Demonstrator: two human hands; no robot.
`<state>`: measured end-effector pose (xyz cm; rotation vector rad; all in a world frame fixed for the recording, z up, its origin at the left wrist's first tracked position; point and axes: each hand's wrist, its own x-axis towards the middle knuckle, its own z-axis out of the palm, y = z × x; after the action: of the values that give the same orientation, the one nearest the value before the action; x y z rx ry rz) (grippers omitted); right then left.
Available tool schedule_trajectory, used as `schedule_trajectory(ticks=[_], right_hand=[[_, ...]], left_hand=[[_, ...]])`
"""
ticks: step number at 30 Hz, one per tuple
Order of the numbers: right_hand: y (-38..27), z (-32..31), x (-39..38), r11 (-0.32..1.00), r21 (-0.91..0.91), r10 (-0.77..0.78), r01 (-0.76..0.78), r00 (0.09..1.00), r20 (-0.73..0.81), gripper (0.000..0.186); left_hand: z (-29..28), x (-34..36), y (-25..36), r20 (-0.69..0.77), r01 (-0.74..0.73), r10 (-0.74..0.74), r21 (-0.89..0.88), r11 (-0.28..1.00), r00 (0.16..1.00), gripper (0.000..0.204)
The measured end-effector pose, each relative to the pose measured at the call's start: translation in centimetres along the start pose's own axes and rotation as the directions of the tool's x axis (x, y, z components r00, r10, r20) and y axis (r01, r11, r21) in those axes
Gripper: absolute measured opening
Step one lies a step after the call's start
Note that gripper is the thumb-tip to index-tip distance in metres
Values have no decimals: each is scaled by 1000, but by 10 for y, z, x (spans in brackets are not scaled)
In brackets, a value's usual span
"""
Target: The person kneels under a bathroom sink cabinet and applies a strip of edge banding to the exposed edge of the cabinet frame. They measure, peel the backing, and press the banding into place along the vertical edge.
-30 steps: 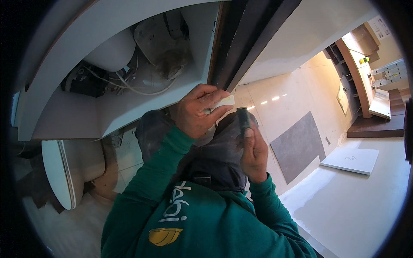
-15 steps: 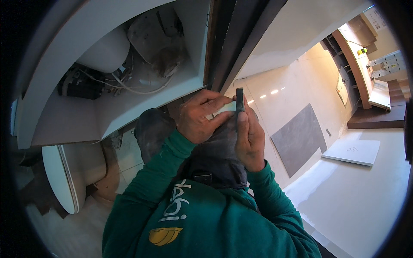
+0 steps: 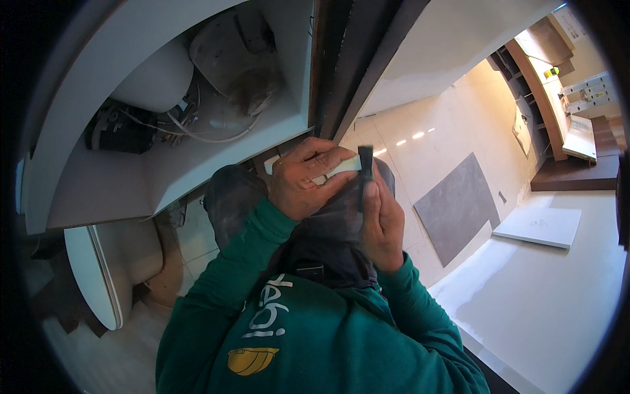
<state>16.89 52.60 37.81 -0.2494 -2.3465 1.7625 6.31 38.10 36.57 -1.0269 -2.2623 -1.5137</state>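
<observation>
Above my lap, my left hand [image 3: 304, 178] pinches a narrow pale strip [image 3: 346, 167] between thumb and fingers. The strip's right end meets a dark, flat tool [image 3: 365, 164] with a slightly flared end; its exact kind is unclear. My right hand [image 3: 383, 220] is closed around the tool's lower part, thumb along it, and holds it upright across the strip's end. Fingers of my left hand hide the strip's middle. A pale end [image 3: 270, 164] shows just left of that hand, perhaps of the same strip.
An open white cabinet [image 3: 190, 164] with cables and a dark device [image 3: 118, 130] stands at the upper left. Below it is a white toilet [image 3: 98, 276]. A dark door frame [image 3: 354, 59] rises ahead. Rightward lie a grey sheet [image 3: 458, 209] and a white board [image 3: 538, 226].
The dark tool and my right hand have shifted slightly toward me along the strip's end. My left hand keeps its pinch nearly in place.
</observation>
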Motion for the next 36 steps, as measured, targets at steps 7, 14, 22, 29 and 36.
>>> schedule_trajectory(ticks=[7, 14, 22, 29, 36], right_hand=[[-7, 8, 8, 997, 56, 45, -48, 998, 45, 51], [6, -5, -33, 972, 149, 186, -184, 983, 2, 52], [3, -5, -10, 997, -71, -29, 29, 1000, 4, 50], [-6, 5, 9, 999, 17, 47, -47, 999, -6, 49], [9, 3, -34, 981, 144, 128, -126, 992, -4, 50]], left_hand=[[-1, -3, -10, -53, 44, -47, -56, 997, 997, 39], [-8, 0, -16, -60, 70, -74, -66, 995, 995, 38], [-2, -5, -1, 60, 11, -10, -25, 1000, 998, 41], [0, -16, -2, -21, 30, -31, -75, 997, 999, 42], [-16, -5, -11, -72, 74, -80, -81, 994, 994, 37]])
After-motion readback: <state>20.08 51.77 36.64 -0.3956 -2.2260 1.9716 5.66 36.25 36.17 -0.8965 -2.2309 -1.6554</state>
